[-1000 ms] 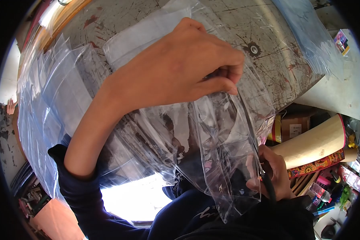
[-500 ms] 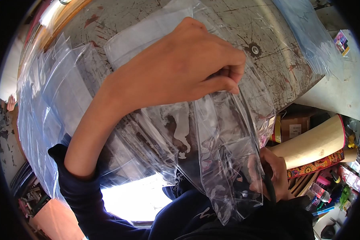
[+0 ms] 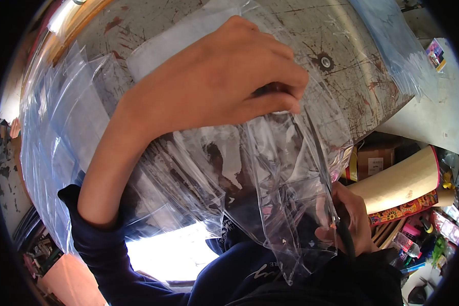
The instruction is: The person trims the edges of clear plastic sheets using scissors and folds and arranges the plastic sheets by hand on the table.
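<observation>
My left hand (image 3: 214, 76) reaches across from the left, thumb and fingers pinched on the edge of a clear plastic sheet (image 3: 275, 153). The sheet hangs in folds below it, toward my lap. At the lower right, my right hand (image 3: 354, 219) is wrapped round the dark handle of what look like scissors (image 3: 346, 239). Their long, thin blades run up along the sheet's right edge, near my left fingertips. Part of the right hand shows through the plastic. More clear plastic pieces (image 3: 61, 132) lie in layers on the left.
A scratched grey table (image 3: 362, 97) lies beyond the hands, with bluish plastic (image 3: 387, 41) at its upper right. At the right stand a cream roll (image 3: 403, 181), a cardboard box (image 3: 376, 162) and assorted small items. Another person's hand (image 3: 15, 127) shows at the far left edge.
My left hand has moved slightly left and up, still pinching the sheet. The sheet's upper edge has shifted with it. My right hand has stayed in nearly the same place.
</observation>
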`<act>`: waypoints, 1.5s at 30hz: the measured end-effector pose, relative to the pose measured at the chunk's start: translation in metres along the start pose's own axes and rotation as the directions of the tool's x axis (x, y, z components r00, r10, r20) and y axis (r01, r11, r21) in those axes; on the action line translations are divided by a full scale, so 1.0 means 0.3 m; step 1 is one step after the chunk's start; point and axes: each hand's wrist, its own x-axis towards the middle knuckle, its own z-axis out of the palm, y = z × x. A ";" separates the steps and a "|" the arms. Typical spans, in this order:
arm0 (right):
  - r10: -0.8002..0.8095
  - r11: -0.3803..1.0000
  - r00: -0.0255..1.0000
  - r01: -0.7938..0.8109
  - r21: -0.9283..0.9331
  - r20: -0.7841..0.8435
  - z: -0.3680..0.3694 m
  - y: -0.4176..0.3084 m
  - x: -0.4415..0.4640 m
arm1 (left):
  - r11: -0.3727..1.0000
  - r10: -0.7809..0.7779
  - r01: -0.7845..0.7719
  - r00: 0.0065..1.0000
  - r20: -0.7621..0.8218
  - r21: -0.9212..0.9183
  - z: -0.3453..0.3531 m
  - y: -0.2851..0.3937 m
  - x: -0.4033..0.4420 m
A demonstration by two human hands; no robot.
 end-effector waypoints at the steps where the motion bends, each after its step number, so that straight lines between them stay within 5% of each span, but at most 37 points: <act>1: 0.011 1.000 1.000 -0.011 0.001 -0.008 0.001 -0.002 0.000 | 1.000 -0.001 0.001 1.000 -0.001 -0.001 0.000 0.000 0.000; 31: -0.011 1.000 0.998 0.010 -0.018 -0.061 0.000 0.009 -0.003 | 0.995 -0.100 0.101 0.993 0.057 -0.015 0.000 0.010 0.009; 37: -0.030 0.992 0.999 0.024 -0.121 -0.046 -0.004 0.008 -0.005 | 0.999 -0.044 0.045 0.998 -0.044 0.003 0.014 0.002 -0.001; 45: -0.021 1.000 0.998 0.020 -0.024 -0.061 -0.002 0.026 -0.007 | 0.995 -0.095 0.095 0.995 0.005 -0.029 0.006 0.009 0.003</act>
